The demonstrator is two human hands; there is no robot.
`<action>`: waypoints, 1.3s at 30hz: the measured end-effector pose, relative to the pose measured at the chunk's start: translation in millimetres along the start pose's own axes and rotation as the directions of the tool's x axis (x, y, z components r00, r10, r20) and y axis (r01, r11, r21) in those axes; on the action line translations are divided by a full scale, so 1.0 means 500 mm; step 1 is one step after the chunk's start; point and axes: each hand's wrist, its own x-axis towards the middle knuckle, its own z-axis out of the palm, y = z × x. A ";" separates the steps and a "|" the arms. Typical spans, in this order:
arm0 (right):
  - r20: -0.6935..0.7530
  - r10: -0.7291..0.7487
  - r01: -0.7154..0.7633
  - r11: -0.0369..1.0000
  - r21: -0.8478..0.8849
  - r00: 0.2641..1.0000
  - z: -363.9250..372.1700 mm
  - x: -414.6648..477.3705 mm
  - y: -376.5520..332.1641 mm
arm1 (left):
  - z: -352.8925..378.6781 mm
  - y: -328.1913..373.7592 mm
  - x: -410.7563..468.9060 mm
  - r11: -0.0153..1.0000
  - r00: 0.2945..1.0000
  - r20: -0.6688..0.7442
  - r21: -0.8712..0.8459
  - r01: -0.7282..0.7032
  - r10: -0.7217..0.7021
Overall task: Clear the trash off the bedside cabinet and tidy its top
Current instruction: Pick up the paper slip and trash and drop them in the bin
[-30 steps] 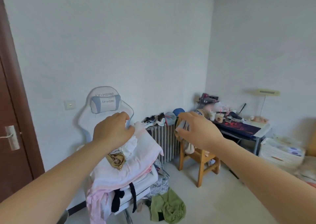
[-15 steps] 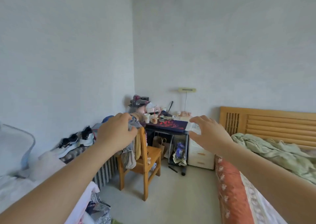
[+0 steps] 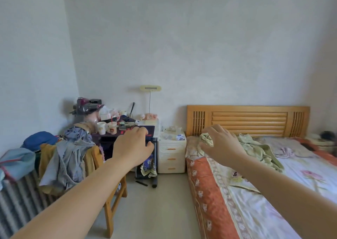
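Here both hands were raised and empty, the left hand (image 3: 133, 145) and the right hand (image 3: 221, 144) with fingers loosely curled apart; the white bedside cabinet (image 3: 171, 153), with small trash (image 3: 172, 135) on its top, stood between the dark worktop (image 3: 127, 130) and the bed (image 3: 255, 175).

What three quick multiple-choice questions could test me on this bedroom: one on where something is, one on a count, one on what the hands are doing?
1. Where does the white bedside cabinet stand?
A. Between the dark desk and the bed
B. Behind the wooden chair
C. At the foot of the bed

2. How many orange-handled drawers show on its front?
A. One
B. Three
C. Five

3. What are the hands doing?
A. Both carry cups
B. Both rest on the bed
C. Both are raised in the air, nothing visibly held

Answers: 1 A, the cabinet sits in that gap. 2 B, three handles are stacked. 3 C, the left hand and right hand hang in the air with fingers loose.
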 end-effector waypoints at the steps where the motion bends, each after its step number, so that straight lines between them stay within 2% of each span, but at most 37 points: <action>1: 0.007 0.007 -0.007 1.000 -0.002 1.000 0.016 0.028 0.013 | 0.026 0.002 0.031 1.000 1.000 0.013 -0.002 -0.006 0.006; 8: 0.028 0.001 -0.001 1.000 0.009 1.000 0.122 0.265 0.132 | 0.199 0.016 0.300 0.999 0.998 0.041 -0.006 -0.045 0.045; 17: 0.027 0.018 -0.018 1.000 -0.001 0.999 0.243 0.558 0.250 | 0.401 -0.014 0.588 0.999 0.993 0.113 -0.048 -0.014 0.020; 23: 0.047 0.013 -0.013 1.000 0.001 0.999 0.370 0.751 0.297 | 0.532 -0.079 0.761 0.998 0.992 0.114 -0.047 -0.040 0.045; 27: 0.056 0.014 -0.014 1.000 0.004 0.998 0.456 0.902 0.310 | 0.611 -0.153 0.900 0.995 0.992 0.119 -0.095 -0.025 0.036; 32: 0.074 0.017 -0.017 1.000 0.004 0.997 0.548 1.094 0.326 | 0.702 -0.247 1.077 0.997 0.991 0.133 -0.076 -0.012 0.022; 39: 0.099 0.055 -0.057 0.998 0.018 0.994 0.677 1.291 0.399 | 0.869 -0.294 1.289 0.996 0.973 0.230 -0.090 0.016 0.005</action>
